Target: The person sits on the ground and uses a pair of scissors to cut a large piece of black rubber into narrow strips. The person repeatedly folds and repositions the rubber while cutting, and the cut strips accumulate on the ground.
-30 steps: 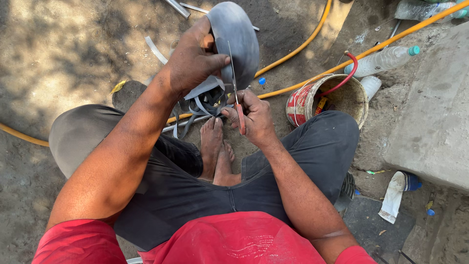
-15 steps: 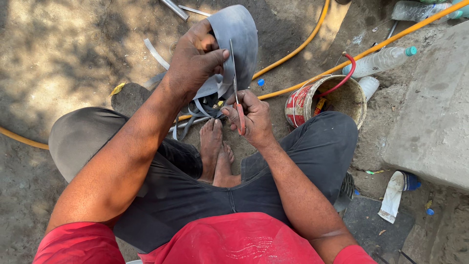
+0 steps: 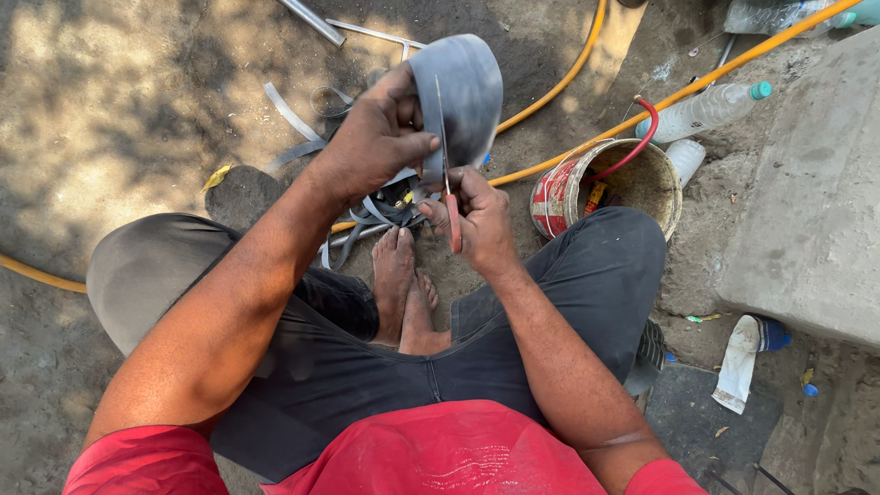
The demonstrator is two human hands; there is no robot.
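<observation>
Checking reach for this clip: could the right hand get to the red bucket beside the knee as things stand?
Probably yes, but not freely: the right hand grips red-handled scissors cutting the grey rubber sheet. The red bucket sits open just beyond the right knee, nothing between.

hard daylight from above, with dappled leaf shadow across the sandy ground (image 3: 119,101) at upper left. the concrete slab (image 3: 807,192) at right is bright, near glare. focus is sharp throughout; the frame edges bend slightly.

Curved grey rubber sheet (image 3: 467,92) upright, scissors (image 3: 447,188) through its edge
</observation>
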